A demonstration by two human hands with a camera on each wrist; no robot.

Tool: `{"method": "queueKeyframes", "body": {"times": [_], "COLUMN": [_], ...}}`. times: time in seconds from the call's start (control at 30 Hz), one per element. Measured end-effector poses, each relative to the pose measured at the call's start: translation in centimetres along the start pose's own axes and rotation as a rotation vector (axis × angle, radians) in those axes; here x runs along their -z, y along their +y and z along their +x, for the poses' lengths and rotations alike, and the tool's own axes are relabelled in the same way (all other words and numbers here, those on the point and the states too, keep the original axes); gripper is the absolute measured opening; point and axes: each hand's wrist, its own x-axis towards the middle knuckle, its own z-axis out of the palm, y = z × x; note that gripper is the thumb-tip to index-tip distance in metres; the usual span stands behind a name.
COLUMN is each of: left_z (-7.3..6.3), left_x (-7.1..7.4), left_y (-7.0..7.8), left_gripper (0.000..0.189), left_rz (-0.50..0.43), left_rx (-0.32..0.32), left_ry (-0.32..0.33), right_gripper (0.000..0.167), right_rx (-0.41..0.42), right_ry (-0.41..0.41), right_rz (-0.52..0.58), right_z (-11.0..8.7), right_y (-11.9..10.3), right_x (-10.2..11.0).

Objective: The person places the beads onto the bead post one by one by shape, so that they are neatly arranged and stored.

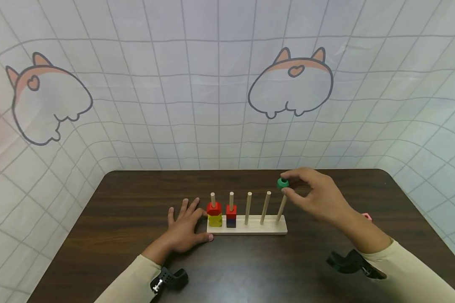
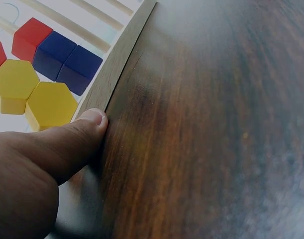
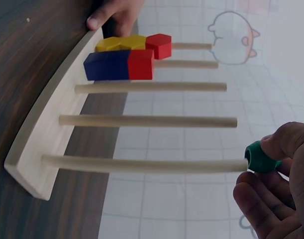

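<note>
My right hand [image 1: 322, 198] pinches a green bead [image 3: 261, 158] between thumb and fingers. The bead is at the tip of the rightmost wooden peg [image 3: 147, 164]; in the right wrist view its hole meets the peg end. My left hand [image 1: 186, 229] lies with fingers spread at the left end of the pegged wooden base [image 1: 246, 229], thumb touching its front edge. On the leftmost peg, a red hexagonal block [image 1: 214, 208] sits above two yellow hexagonal blocks [image 1: 215, 221]. The second peg carries a red cube [image 3: 141, 64] above two dark blue cubes [image 3: 106, 66]. Three pegs are bare.
A dark wooden table [image 1: 144, 198] bears the base. A small pink piece [image 1: 367, 216] shows partly behind my right forearm. White grid-patterned cloth [image 1: 220, 126] with cartoon drawings hangs behind the table and at both sides.
</note>
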Motion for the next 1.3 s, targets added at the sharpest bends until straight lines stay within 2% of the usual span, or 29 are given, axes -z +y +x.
{"method": "queueKeyframes", "body": {"times": [0.33, 0.73, 1.07, 1.3], "left_z": [-0.1, -0.2, 0.0, -0.1], "left_x": [0.1, 0.4, 0.4, 0.4], "left_y": [0.2, 0.2, 0.3, 0.3], "left_gripper": [0.055, 0.054, 0.055, 0.054], "left_rz": [0.002, -0.013, -0.01, -0.012], "left_rx": [0.005, 0.001, 0.006, 0.01], "left_ry": [-0.003, -0.011, -0.017, -0.018], "right_gripper": [0.038, 0.037, 0.034, 0.034], "right_rx": [0.037, 0.026, 0.026, -0.007], "right_ry": [-0.014, -0.073, -0.056, -0.061], "right_rz": [0.031, 0.088, 0.091, 0.097], "right_z": [0.9, 1.6, 2.1, 2.2], "right_y": [-1.0, -2.2, -2.7, -3.1], "right_x": [-1.0, -2.3, -3.1, -3.7]}}
